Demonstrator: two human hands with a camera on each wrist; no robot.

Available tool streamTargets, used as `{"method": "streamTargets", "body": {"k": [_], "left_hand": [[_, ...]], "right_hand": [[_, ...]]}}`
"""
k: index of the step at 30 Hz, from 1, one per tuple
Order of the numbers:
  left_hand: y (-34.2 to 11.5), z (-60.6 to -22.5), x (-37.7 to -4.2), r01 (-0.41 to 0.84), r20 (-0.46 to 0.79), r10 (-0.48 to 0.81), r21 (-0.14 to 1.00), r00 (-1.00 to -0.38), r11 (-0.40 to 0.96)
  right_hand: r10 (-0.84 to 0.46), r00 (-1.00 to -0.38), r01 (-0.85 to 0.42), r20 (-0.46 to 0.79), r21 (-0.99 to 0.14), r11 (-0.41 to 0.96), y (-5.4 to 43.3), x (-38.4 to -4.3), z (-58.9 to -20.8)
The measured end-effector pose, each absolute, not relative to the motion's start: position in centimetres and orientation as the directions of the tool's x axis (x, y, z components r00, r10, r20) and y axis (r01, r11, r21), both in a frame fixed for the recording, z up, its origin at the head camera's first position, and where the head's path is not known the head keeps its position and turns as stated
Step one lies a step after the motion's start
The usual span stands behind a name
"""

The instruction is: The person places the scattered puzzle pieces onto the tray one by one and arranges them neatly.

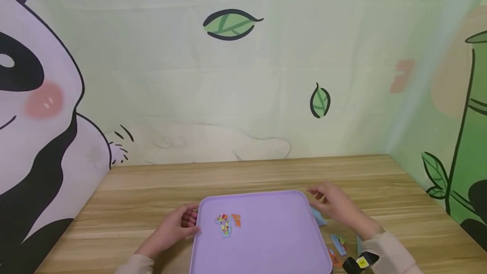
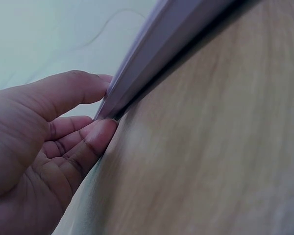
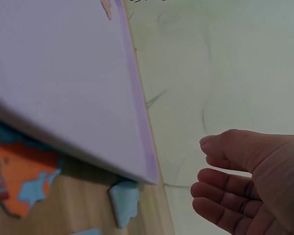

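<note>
Our left hand (image 1: 171, 226) pinches the left edge of the purple tray (image 1: 266, 240), thumb against the rim. The tray is set in from the far edge of the table (image 1: 160, 198). Our right hand (image 1: 336, 204), fingers loosely bent and holding nothing, is just off the tray's far right corner. We would do best to keep the tray level, lest the puzzle pieces (image 1: 224, 226) on it slide, and clear of the loose pieces (image 1: 337, 244) by its right edge.
</note>
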State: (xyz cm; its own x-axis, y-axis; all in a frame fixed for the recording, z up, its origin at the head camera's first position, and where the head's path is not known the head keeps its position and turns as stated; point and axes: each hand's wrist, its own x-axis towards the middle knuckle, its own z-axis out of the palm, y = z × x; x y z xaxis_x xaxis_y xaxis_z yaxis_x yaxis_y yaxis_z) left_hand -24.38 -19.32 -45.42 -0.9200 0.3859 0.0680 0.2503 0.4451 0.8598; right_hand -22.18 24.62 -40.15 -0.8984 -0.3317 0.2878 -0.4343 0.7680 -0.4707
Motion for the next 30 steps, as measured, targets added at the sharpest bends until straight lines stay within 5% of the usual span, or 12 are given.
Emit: {"method": "streamTargets", "body": {"k": [30], "left_hand": [[-19.4,-45.5,-24.4,0.244,0.059,0.392,0.863,-0.918,0.443]], "right_hand": [[-0.3,-0.938,-0.348,0.177,-0.437,0.83,25.8,-21.8,-43.2]]}}
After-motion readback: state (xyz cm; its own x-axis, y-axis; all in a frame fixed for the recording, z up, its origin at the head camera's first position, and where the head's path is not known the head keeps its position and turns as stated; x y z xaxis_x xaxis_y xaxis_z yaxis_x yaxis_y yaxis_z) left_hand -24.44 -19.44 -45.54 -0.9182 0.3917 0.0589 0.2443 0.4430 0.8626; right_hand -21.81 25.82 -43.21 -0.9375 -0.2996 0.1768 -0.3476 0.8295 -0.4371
